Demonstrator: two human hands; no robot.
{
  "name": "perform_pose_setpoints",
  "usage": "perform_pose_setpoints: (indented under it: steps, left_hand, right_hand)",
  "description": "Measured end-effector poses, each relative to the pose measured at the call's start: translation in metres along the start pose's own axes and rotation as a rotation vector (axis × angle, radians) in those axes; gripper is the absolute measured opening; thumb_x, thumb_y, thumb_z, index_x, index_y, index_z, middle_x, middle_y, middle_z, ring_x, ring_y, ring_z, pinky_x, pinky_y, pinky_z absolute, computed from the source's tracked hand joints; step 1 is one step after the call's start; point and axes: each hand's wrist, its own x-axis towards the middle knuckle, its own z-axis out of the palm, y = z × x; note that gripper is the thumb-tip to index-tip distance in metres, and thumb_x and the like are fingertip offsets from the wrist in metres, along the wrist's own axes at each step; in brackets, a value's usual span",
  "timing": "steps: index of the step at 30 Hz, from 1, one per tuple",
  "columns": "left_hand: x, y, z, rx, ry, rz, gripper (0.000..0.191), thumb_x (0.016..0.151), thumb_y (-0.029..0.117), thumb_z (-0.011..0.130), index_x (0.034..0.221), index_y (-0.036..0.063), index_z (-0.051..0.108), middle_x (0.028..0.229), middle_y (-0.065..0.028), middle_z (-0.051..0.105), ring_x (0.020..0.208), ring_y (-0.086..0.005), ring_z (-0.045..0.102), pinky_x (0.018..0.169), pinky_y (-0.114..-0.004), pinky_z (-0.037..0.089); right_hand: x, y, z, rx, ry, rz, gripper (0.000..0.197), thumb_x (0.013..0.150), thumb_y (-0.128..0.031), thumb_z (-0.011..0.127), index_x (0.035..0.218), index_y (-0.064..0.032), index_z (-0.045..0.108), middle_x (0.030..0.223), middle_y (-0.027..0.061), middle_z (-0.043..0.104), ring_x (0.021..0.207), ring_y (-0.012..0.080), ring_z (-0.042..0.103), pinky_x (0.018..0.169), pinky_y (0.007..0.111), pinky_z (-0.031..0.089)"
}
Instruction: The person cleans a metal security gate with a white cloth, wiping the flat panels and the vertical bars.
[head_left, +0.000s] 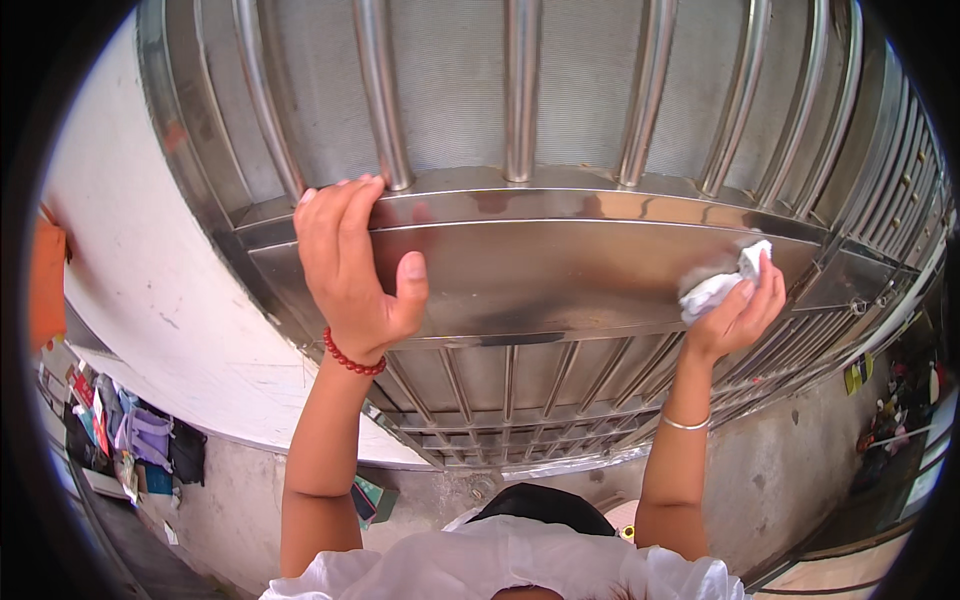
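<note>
In front of me is a stainless steel door with a smooth, shiny panel (510, 281) across its middle. My left hand (349, 270) rests on the panel's upper rail (517, 206), fingertips over its top edge and thumb apart. A red bead bracelet (352, 360) circles that wrist. Toward the panel's right end, my right hand (742, 311) grips a crumpled white cloth (709, 292), which lies against the steel. The cloth could be a wad of tissue; the picture does not settle it. A thin silver bangle (686, 424) is on my right wrist.
Vertical steel bars (521, 90) rise above the panel, and shorter bars (510, 382) run below. At left stands a white wall (202, 360); beyond it are a purple backpack (146, 435) and other belongings. A green box (384, 504) lies on the concrete floor (232, 502).
</note>
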Motion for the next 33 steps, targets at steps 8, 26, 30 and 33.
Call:
perform_pose_setpoints:
  steps: [8,26,30,33]
  left_hand:
    - [-0.031,0.024,-0.045,-0.338,-0.138,-0.162,0.057,0.089,0.032,0.055,0.132,-0.0043,0.057,0.138,-0.0238,0.054,0.132,-0.0421,0.048,0.116,-0.057,0.029]
    - [-0.203,0.118,-0.172,-0.474,-0.401,-0.849,0.038,0.080,0.005,0.062,0.118,-0.0011,0.060,0.122,-0.0187,0.063,0.111,-0.0379,0.058,0.098,-0.045,0.045]
    - [-0.208,0.104,-0.164,-0.394,-0.359,-0.926,0.038,0.081,0.001,0.059,0.118,-0.0015,0.059,0.122,-0.0193,0.062,0.112,-0.0372,0.058,0.099,-0.044,0.044]
    - [-0.202,0.090,-0.151,-0.313,-0.312,-0.916,0.037,0.082,-0.001,0.057,0.119,-0.0020,0.059,0.124,-0.0201,0.061,0.114,-0.0362,0.057,0.101,-0.043,0.043]
  right_hand:
    - [-0.075,-0.138,0.043,0.193,-0.294,-0.322,0.036,0.081,-0.003,0.058,0.115,-0.0031,0.071,0.107,0.0127,0.060,0.096,0.0299,0.056,0.083,0.040,0.045]
    - [-0.168,-0.317,0.116,0.490,-0.450,-0.605,0.028,0.072,-0.012,0.072,0.099,-0.0133,0.075,0.104,-0.0029,0.064,0.090,0.0198,0.056,0.076,0.036,0.038]
    - [-0.162,-0.290,0.107,0.522,-0.476,-0.648,0.028,0.071,-0.014,0.072,0.099,-0.0151,0.075,0.103,-0.0039,0.064,0.091,0.0188,0.055,0.077,0.035,0.038]
    - [-0.150,-0.252,0.092,0.482,-0.478,-0.667,0.028,0.070,-0.015,0.073,0.098,-0.0185,0.075,0.103,-0.0051,0.064,0.092,0.0184,0.055,0.080,0.035,0.038]
